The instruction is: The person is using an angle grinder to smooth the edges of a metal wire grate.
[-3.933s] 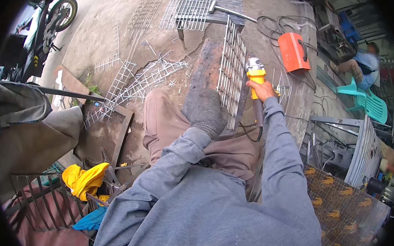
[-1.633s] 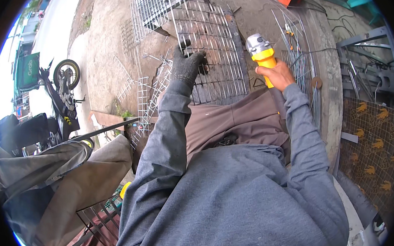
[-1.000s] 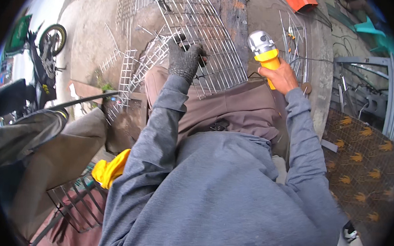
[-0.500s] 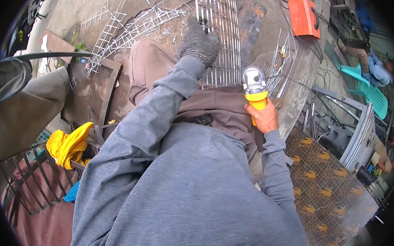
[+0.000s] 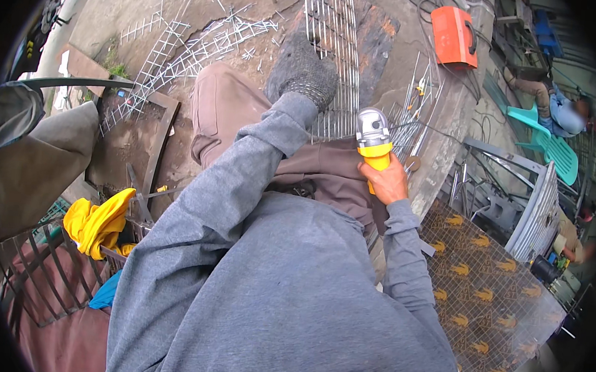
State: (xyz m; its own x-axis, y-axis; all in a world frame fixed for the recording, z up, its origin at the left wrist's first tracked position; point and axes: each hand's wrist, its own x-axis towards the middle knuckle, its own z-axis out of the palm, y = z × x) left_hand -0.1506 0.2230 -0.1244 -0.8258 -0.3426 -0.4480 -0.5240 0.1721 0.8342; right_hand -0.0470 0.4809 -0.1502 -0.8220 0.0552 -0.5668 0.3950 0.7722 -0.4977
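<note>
Gloved left hand (image 5: 302,71) apparently presses wire grid (image 5: 332,43); right hand (image 5: 384,180) grips grinder (image 5: 374,139).

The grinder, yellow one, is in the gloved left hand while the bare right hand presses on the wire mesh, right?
No, swapped. The head view shows the bare right hand gripping the grinder, while the gloved left hand presses on the wire mesh.

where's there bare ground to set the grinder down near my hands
Bare dirt lies upper left, between the wire offcuts and the picture's top edge. Crowded: the mesh panel under your gloved left hand, and cables beside the grinder in your right hand.
</note>
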